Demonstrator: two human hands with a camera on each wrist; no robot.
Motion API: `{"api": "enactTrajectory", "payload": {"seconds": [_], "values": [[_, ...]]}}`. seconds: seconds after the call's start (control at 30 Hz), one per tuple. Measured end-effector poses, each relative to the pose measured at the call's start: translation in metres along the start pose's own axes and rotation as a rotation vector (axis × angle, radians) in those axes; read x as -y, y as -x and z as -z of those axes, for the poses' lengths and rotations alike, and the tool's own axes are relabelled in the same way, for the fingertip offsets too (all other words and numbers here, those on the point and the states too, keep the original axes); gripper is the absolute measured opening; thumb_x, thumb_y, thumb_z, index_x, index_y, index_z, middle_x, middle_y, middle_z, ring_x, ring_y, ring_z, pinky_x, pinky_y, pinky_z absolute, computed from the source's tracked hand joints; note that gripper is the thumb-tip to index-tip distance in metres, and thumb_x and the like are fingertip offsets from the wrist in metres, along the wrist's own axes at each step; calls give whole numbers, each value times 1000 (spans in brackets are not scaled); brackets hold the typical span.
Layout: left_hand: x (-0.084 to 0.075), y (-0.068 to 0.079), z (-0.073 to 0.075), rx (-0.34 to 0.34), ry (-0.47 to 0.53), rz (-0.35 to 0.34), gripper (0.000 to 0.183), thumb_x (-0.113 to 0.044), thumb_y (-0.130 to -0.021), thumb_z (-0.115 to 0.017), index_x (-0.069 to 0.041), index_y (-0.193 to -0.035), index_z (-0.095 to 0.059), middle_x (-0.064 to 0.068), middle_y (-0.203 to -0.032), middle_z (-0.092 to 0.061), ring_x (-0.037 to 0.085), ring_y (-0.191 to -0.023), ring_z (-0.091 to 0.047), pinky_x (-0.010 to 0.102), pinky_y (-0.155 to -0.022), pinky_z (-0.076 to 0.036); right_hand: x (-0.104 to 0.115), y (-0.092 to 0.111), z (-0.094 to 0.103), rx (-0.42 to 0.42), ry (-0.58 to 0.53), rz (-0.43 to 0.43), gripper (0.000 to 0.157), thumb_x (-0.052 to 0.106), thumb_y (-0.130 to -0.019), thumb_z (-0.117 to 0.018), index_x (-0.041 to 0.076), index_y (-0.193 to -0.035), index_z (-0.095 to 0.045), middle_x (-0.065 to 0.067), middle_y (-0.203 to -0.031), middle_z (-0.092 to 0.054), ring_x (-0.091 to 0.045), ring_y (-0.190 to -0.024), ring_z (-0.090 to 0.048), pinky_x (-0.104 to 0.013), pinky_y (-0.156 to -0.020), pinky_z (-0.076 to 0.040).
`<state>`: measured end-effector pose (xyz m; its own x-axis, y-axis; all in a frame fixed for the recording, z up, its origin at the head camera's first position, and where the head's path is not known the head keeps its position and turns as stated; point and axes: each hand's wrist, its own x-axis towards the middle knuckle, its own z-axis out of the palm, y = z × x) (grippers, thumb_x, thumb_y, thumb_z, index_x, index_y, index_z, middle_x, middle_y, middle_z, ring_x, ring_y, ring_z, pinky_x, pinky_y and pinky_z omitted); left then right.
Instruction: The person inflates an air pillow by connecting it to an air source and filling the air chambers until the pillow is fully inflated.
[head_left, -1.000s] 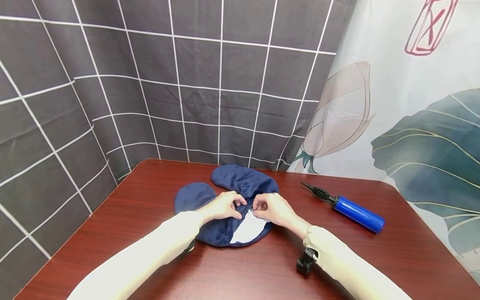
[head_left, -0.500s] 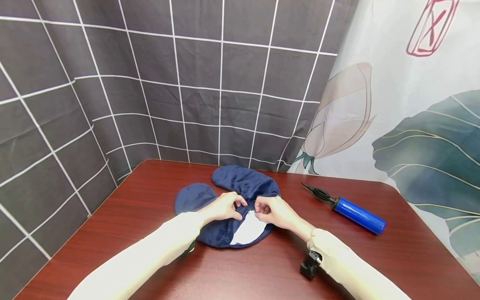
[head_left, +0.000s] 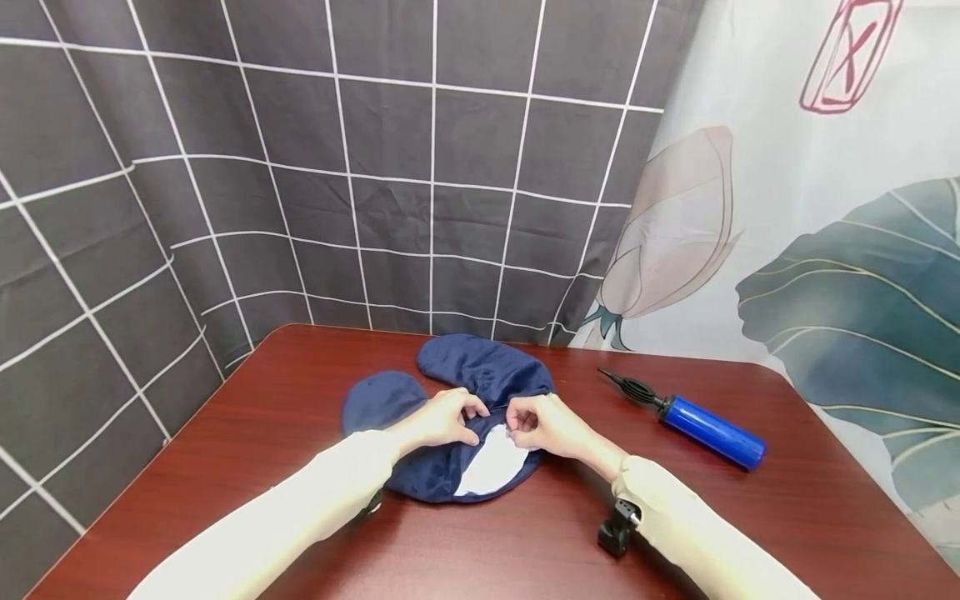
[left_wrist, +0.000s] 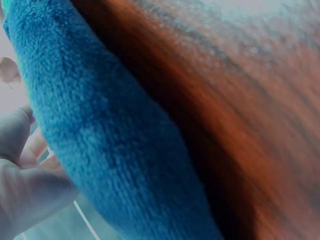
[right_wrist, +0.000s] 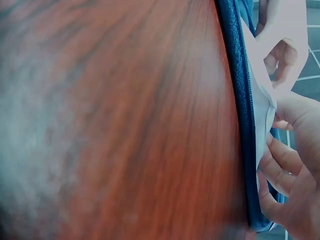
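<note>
A navy plush neck pillow (head_left: 382, 398), curved like a U, lies on the table with a zipped side undone. White inner material (head_left: 491, 463) shows through that gap, and the right wrist view has the zipper teeth (right_wrist: 246, 75) along its edge. My left hand (head_left: 444, 417) holds the plush at the left of the opening, thumb and forefinger bent. Plush (left_wrist: 100, 125) hides part of this hand (left_wrist: 32, 192) in the left wrist view. Opposite it, my right hand (head_left: 551, 423) pinches the white material at the opening, its thumb and fingers (right_wrist: 277, 172) right at the fold.
A blue hand pump (head_left: 712, 432) with a black nozzle lies to the right of the pillow on the reddish-brown table (head_left: 450, 554). Behind the table hang a dark grid-patterned curtain (head_left: 382, 208) and a flowered white cloth (head_left: 780, 183). A black wrist camera (head_left: 617, 529) sits on the right sleeve.
My right hand has shifted very slightly to the right against the opening, baring a little more white. The left hand keeps its place on the pillow; the head view has shifted slightly.
</note>
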<state>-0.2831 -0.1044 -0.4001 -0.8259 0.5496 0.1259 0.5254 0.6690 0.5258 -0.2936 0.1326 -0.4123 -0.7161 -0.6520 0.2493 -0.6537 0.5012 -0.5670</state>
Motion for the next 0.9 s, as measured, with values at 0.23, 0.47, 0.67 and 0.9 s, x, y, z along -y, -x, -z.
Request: {"api": "enactTrajectory", "payload": {"seconds": [0.23, 0.47, 0.67, 0.9], "values": [[0, 0, 1, 2, -1, -6, 35, -13, -74, -84, -7, -106, -72, 8, -90, -62, 5, -70, -57, 17, -69, -46, -1, 0, 0, -2, -10, -17, 17, 5, -76, -73, 19, -78, -63, 7, -70, -62, -1, -66, -55, -18, -64, -49], [1, 0, 0, 5, -2, -2, 34, -13, -74, -84, -7, -106, -73, 8, -89, -62, 5, -70, -57, 17, -68, -46, -2, 0, -1, 4, -27, -38, 17, 5, -76, -74, 18, -78, -63, 6, -70, -62, -2, -65, -55, -18, -64, -49], [2, 0, -1, 9, 3, -3, 34, -13, -74, -84, -8, -106, -73, 7, -89, -62, 4, -69, -56, 17, -68, -45, -2, 1, -2, 11, -38, -38, 17, 4, -75, -73, 17, -77, -62, 5, -70, -61, -2, -65, -54, -18, -63, -47], [2, 0, 1, 7, 4, -13, 34, -14, -75, -84, -7, -107, -73, 8, -90, -62, 4, -70, -57, 16, -68, -46, -6, 1, -2, -1, -10, -27, 19, 5, -75, -74, 18, -75, -61, 7, -70, -58, -3, -68, -54, -18, -65, -45]]}}
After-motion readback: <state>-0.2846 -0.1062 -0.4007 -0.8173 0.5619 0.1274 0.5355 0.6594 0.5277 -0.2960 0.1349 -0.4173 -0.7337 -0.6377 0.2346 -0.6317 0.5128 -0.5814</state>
